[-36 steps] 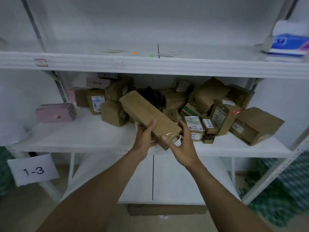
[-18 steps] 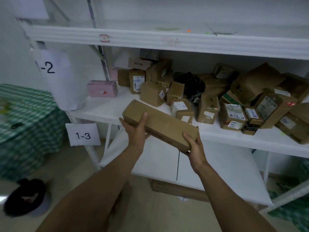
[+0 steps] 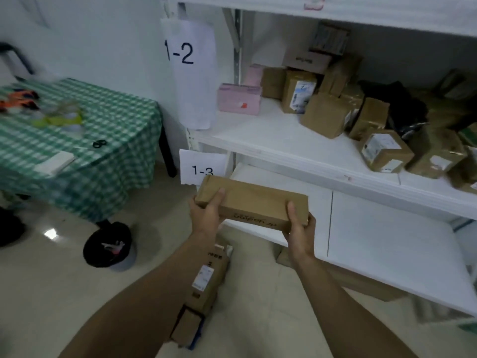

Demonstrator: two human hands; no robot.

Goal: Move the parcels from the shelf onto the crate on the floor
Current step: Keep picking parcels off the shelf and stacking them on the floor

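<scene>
We see the white shelf (image 3: 284,140) filling the right side, a checked table (image 3: 108,156) at the left, and a heap of brown parcels (image 3: 325,117) on the shelf's middle board. A long box (image 3: 255,202) is held level in front of the shelf, above the floor. The left hand (image 3: 206,218) grips its left end and the right hand (image 3: 299,228) its right end, thumbs on top.
</scene>
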